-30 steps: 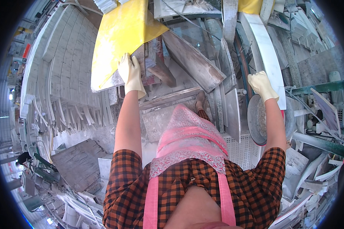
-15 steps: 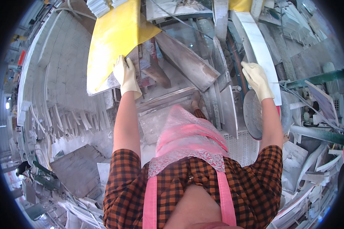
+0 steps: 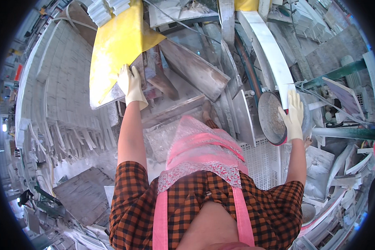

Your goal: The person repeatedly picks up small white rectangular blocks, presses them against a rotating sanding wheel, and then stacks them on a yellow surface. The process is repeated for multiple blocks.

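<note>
By the round pan (image 3: 270, 118), the right hand (image 3: 294, 114) lies wide-fingered over the near end of the white strip (image 3: 275, 54). Left of the pan, the left hand (image 3: 131, 85) rests unclenched on the yellow sheet (image 3: 116, 46). Beyond the pan, the strip runs on, probably stiff, brittle; best held by its long edges.

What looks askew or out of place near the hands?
The bright yellow flexible sheet by the cream-gloved left hand looks askew: its lower edge runs diagonally, exposing the pale surface beneath. Nearby, a long, stained grey-brown board slants too.
</note>
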Demonstrator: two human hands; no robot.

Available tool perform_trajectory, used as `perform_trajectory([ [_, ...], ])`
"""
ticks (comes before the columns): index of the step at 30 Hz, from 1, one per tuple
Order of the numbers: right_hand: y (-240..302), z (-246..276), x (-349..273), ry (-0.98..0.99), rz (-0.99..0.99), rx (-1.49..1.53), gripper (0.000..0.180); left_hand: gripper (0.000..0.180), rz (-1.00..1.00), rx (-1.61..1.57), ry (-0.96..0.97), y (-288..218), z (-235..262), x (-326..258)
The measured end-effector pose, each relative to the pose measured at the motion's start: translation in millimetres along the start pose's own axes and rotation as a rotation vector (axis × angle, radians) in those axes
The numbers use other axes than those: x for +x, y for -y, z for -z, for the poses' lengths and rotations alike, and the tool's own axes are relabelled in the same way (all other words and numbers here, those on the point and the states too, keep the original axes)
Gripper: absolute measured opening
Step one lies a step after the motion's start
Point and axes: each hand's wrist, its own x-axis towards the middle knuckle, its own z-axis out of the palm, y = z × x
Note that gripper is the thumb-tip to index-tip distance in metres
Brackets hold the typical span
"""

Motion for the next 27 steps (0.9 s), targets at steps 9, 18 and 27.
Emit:
perform_trajectory([
  [9, -5.9, 3.9, 18.0, -0.148, 0.01, -0.154, 0.065, 0.034, 0.019, -0.02, 0.038, -1.3, 1.3, -1.7],
  [18, 28.6, 7.0, 68.7, -0.02, 0.167, -0.304, 0.084, 0.035, 0.024, -0.028, 0.008, -7.0, 7.8, 0.2],
  [27, 21.7, -7.6, 96.7, -0.114, 0.179, -0.203, 0.08, 0.034, 0.034, -0.081, -0.032, -9.8, 7.9, -0.4],
])
